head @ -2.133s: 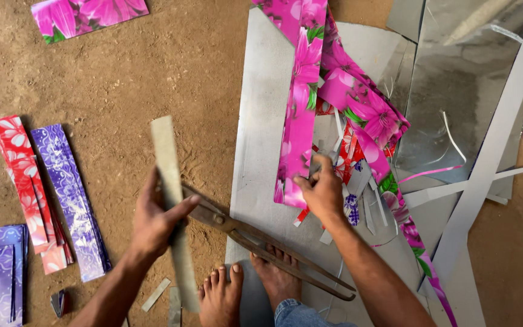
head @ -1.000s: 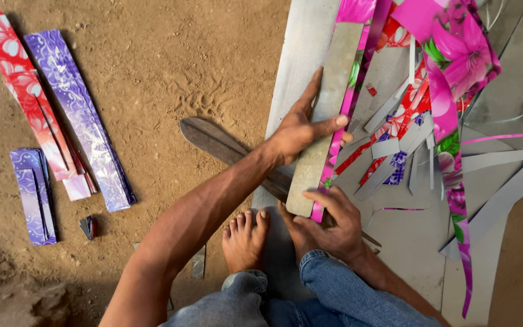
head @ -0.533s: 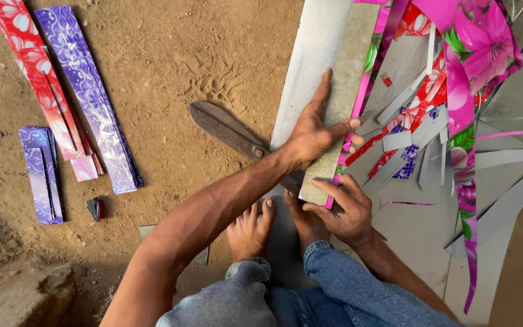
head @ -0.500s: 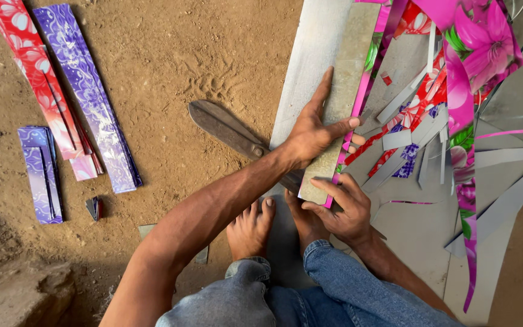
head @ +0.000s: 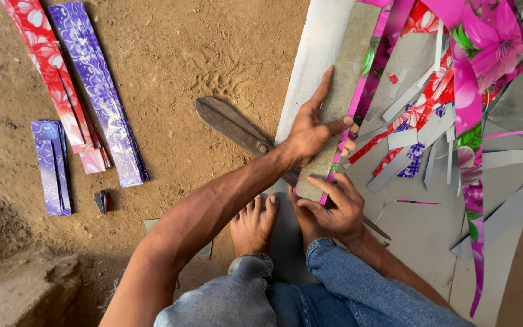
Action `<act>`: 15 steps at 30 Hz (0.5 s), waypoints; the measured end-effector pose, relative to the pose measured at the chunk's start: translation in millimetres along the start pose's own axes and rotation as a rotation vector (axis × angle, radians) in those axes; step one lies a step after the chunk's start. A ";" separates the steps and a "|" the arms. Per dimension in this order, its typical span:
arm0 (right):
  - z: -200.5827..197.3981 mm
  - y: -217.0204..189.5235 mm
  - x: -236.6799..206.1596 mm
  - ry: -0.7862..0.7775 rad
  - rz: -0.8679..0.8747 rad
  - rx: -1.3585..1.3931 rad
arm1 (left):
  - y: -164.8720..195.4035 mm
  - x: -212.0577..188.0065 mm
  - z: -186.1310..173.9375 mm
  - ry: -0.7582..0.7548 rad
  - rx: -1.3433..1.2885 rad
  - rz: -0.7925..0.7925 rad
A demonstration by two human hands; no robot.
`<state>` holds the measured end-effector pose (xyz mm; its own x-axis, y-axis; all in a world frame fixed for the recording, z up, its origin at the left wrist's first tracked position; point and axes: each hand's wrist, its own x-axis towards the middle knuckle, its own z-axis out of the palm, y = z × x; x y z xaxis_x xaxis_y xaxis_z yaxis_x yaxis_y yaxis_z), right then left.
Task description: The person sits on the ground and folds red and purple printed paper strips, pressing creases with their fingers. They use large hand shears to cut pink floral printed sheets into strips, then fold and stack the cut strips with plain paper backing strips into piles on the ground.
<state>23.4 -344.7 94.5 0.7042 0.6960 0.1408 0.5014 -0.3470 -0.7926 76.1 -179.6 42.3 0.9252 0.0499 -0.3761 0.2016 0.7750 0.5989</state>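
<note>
Fingers point(head: 325, 85) of left hand point(head: 311, 130) spread flat on grey metal strip point(head: 341, 97), right hand point(head: 334, 209) pinching its near end, large shears point(head: 231, 124) on dirt floor point(head: 171, 54) beside

Bare dirt point(head: 183, 54) left of shears point(head: 231, 124) open; right side clogged (cut strips point(head: 404, 139), floral sheet point(head: 485, 48)).
</note>
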 end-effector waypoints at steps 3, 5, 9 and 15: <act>6.8 2.2 -1.6 -0.005 0.012 0.005 | 4.4 -0.8 0.5 -0.022 0.213 0.279; 6.7 3.8 -4.1 -0.031 0.015 0.025 | 16.0 -0.5 0.7 -0.109 0.594 0.827; -15.4 4.1 -24.3 -0.155 0.146 -0.168 | 79.2 -30.5 -27.7 -0.034 0.744 -0.079; -52.4 8.8 -81.4 -0.398 0.772 -0.374 | 204.2 -117.3 -113.6 -0.065 1.014 -0.288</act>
<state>-3.2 -437.4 107.2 0.7202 0.3292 -0.6106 0.1455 -0.9323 -0.3311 -27.8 44.3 128.4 0.8093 -0.1096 -0.5771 0.5624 -0.1386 0.8151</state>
